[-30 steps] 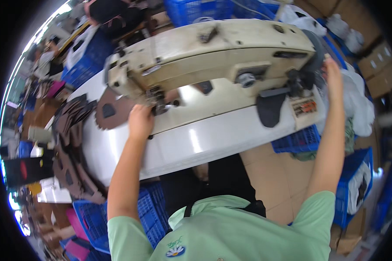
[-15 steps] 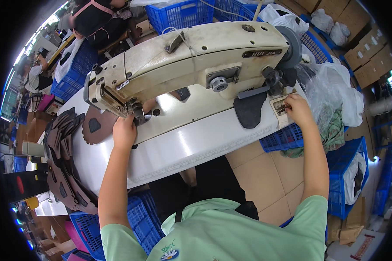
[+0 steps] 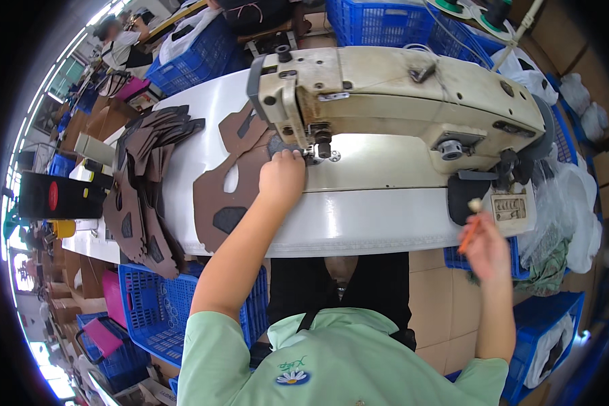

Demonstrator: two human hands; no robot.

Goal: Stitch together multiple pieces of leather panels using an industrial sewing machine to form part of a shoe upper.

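Note:
My left hand (image 3: 282,177) lies beside the needle area of a cream sewing machine (image 3: 399,101), its fingers bunched on the edge of a brown cut piece (image 3: 243,186). That piece has oval holes and dark patches, and spreads over the white table to the left of the needle. What the fingertips pinch is partly hidden. Over the table's front edge at the right, my right hand (image 3: 488,252) is closed around a slim orange stick-like tool (image 3: 468,237) with a pale, blunt tip (image 3: 476,204). Its exact kind cannot be made out. Just behind it lies a dark flat piece (image 3: 460,199).
A pile of brown cut pieces (image 3: 139,169) overhangs the table's left end. A small compartment tray (image 3: 509,208) is set at the right end. Blue crates (image 3: 162,311) stand below and behind the table. Clear plastic bags (image 3: 555,203) bulge at the right.
My right hand has come away from the small tray and now holds the orange tool. The brown piece lies farther toward the table's front. The view has shifted, with the machine farther right.

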